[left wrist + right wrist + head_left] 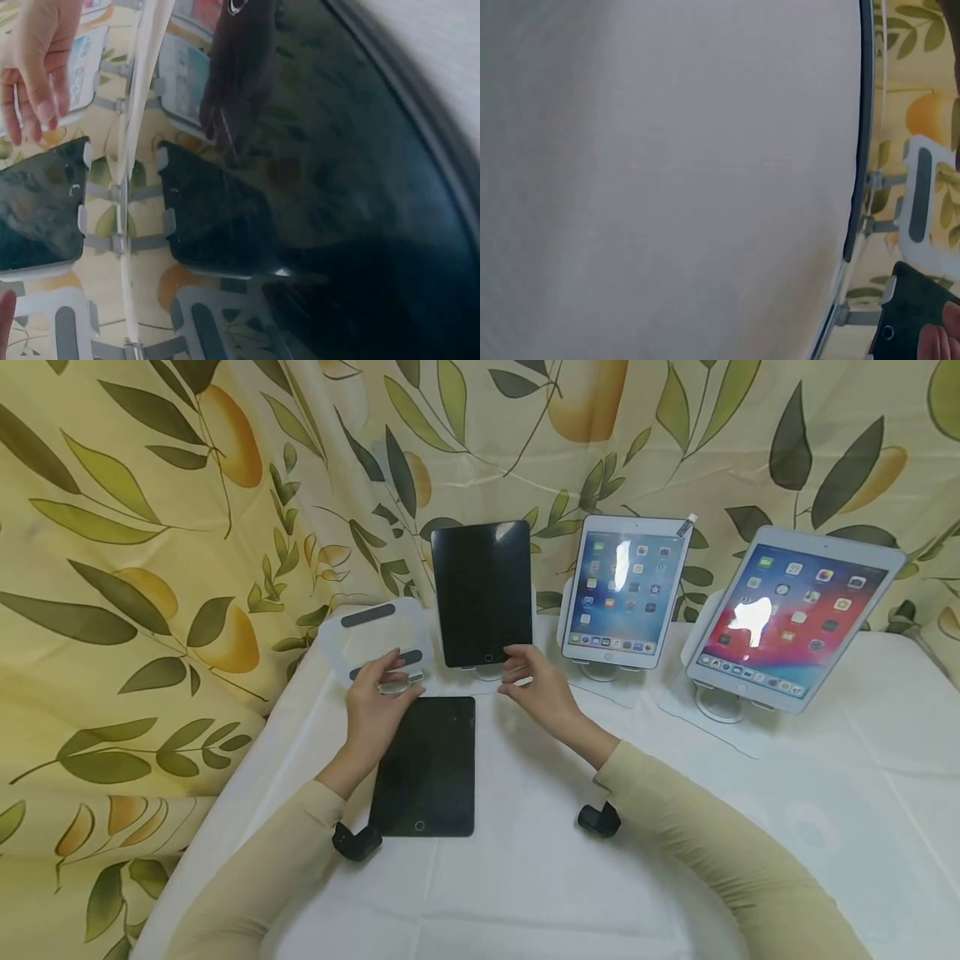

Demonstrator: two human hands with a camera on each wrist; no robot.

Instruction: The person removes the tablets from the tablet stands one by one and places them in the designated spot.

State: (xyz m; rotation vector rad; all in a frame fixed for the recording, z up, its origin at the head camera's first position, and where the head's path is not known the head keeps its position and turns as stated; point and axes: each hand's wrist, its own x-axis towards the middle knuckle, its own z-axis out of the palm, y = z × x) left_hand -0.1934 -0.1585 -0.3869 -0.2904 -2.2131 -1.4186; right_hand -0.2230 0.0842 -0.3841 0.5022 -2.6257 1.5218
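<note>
A black tablet (482, 597) stands upright on a stand at the middle back, its screen dark. My right hand (546, 692) is beside its lower right corner, fingers loosely bent with nothing visible between them. My left hand (377, 706) hovers near the lower lip of a white tablet stand (327, 653) with grey pads, thumb and fingers apart. Beneath it, a second dark tablet (427, 768) lies flat on the table. The left wrist view shows the right hand (41, 64) with relaxed fingers, and reflections in the flat tablet (360, 195).
To the right, two white tablets, one with a blue screen (624, 589) and one with a red and blue screen (795, 614), lean on stands. A leaf-patterned cloth (187, 552) hangs behind the white tablecloth (525, 877). Each wrist carries a small black camera (597, 820).
</note>
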